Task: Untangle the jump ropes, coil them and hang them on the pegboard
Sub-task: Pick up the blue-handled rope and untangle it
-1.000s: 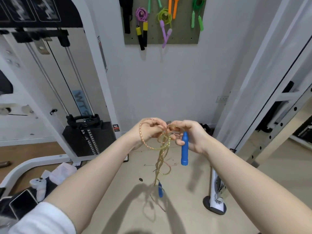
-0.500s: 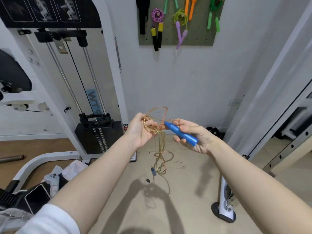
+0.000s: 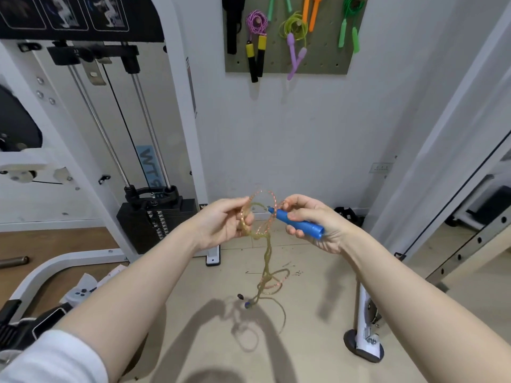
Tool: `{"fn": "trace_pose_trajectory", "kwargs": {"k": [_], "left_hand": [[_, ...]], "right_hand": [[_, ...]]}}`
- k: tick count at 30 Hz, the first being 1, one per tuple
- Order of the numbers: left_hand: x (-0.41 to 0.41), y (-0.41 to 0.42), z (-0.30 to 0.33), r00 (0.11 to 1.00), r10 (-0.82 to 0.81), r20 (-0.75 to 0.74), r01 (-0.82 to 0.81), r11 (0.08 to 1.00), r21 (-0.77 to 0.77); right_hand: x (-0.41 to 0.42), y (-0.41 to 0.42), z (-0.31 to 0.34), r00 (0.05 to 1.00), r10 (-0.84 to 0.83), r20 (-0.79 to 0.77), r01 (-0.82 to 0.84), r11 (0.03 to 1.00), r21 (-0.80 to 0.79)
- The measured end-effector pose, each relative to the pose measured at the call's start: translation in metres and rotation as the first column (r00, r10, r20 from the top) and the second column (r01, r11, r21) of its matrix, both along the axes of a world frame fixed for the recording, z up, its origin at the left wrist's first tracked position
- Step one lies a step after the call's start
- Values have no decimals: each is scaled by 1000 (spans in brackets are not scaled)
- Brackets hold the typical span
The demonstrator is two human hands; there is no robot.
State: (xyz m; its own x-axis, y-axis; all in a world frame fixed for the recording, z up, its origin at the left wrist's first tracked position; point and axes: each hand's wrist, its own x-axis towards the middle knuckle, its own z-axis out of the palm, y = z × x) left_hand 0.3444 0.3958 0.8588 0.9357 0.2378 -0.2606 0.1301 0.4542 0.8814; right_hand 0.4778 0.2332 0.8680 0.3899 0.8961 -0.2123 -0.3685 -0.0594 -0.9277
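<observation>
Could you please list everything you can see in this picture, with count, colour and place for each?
Tangled jump rope: one, clear yellowish cord with pink flecks, hanging between the hands.
Blue handle: one, in the right hand; a second blue end dangles low.
Pegboard: one, grey-green, on the white wall at top.
Hung ropes: purple cord with black-yellow handles; yellow-green cord with lilac handles; green rope; orange handles; mint handles, cut off at top.
Black strap: one, at the pegboard's left edge.
Weight machine: one, white frame, black stack, left.
White rack: one, right.
Left hand: pinches the cord.
Right hand: grips the blue handle.
</observation>
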Motion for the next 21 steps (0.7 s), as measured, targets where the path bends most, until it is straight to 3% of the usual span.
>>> {"fn": "trace_pose_trajectory", "kwargs": {"k": [4,9,14,19,21], "left_hand": [[1,5,3,990,-99,-99,112,985,133],[-1,13,7,987,-123,-104,131,988,76],[-6,15,11,932,-261,-250,328,901,284],[-19,34,5,965,-228,-127,239,968,80],[-24,38,3,964,-216,-152,243,951,190]], "right_hand": [[-2,0,4,999,50,-11,-51,996,-78],[-10,9,5,994,73,83,-65,993,-96],[-23,22,6,976,177,124,-161,978,-129],[-33,39,8,920,206,333,-128,962,-241],[-39,46,5,887,233,400,-124,952,-279]]}}
